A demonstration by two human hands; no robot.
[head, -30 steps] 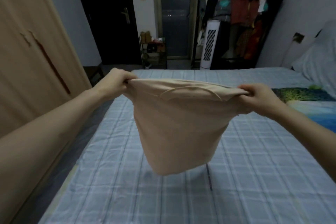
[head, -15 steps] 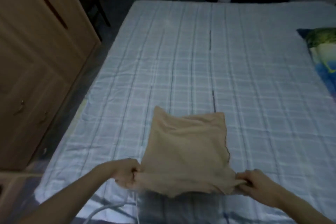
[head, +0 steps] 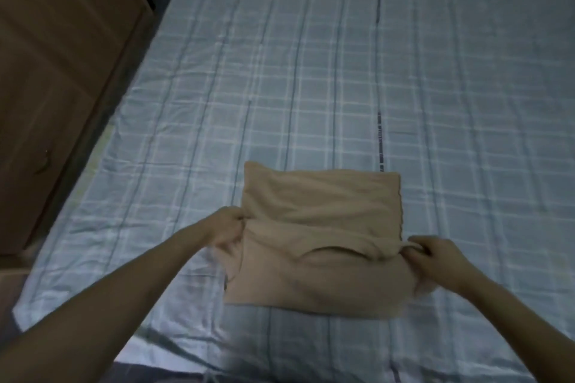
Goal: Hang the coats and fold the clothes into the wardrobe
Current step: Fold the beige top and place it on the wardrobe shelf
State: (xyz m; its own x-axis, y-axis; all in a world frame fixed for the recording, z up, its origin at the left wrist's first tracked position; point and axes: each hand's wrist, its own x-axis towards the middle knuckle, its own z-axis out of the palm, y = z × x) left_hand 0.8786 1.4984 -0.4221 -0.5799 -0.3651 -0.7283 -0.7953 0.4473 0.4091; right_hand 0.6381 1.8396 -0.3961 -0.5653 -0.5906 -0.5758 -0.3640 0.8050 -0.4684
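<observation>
So the bed [head: 342,71] fills pretty much the whole shot, covered in a pale blue checked sheet with thin dark stripes running from 6 o'clock up toward 12. Along the 9 to 11 o'clock side there's the brown wooden wardrobe [head: 56,71], doors closed, with a small handle showing low on its front and a strip of dark floor between it and the bed.

The beige garment [head: 323,246] is lying on the sheet in the lower middle, roughly at 5 to 6 o'clock from the centre of the view. It's folded into a rough rectangle, a bit taller than wide, so its long axis runs 6 to 12 o'clock, more or less lined up with the sheet's stripes. The far edge is straight and flat, pointing toward 12. Across its middle a fold of fabric is lifted, running 9 to 3 o'clock between the two hands. The near edge lies flat and looks a little blurry.

The left hand [head: 228,228] is at the garment's 9 o'clock edge, fingers curled in and pinching the end of that raised fold. The right hand [head: 432,258] is at the 3 o'clock edge, fingers and thumb also bent, gripping the other end of the fold. Both bare forearms come in from the bottom corners.
</observation>
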